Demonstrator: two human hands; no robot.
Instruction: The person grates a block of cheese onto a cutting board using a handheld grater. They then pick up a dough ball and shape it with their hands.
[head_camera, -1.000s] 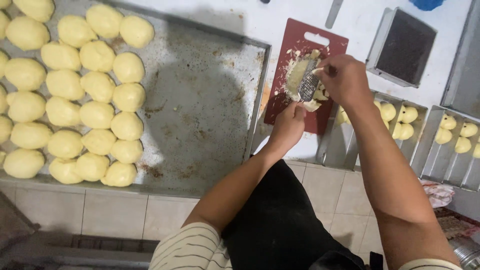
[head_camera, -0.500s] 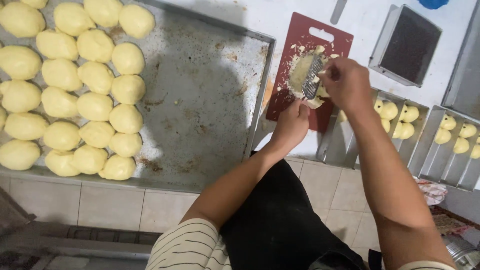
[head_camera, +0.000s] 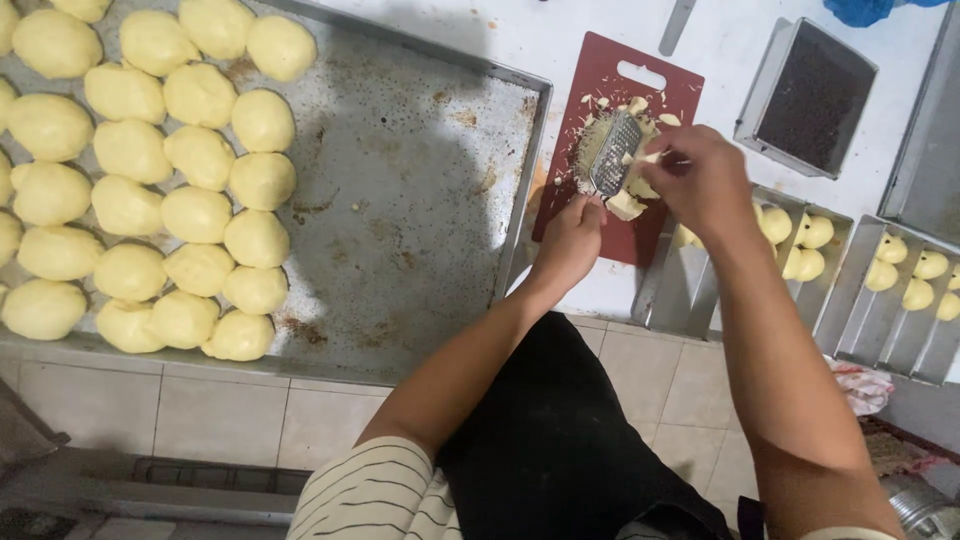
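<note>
Metal grater (head_camera: 614, 155) between both hands

Bare forearms, black apron, white short sleeves with thin dark stripes

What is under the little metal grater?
Under the grater lies a pile of pale shavings on the red cutting board. The shreds directly beneath its blade are hidden.

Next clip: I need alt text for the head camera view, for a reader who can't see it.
Seen from above, a left hand steadies a small metal grater on a dark red cutting board while the right hand rubs a pale block against it, shavings heaped below. A large metal tray with rows of dough balls lies to the left.
</note>
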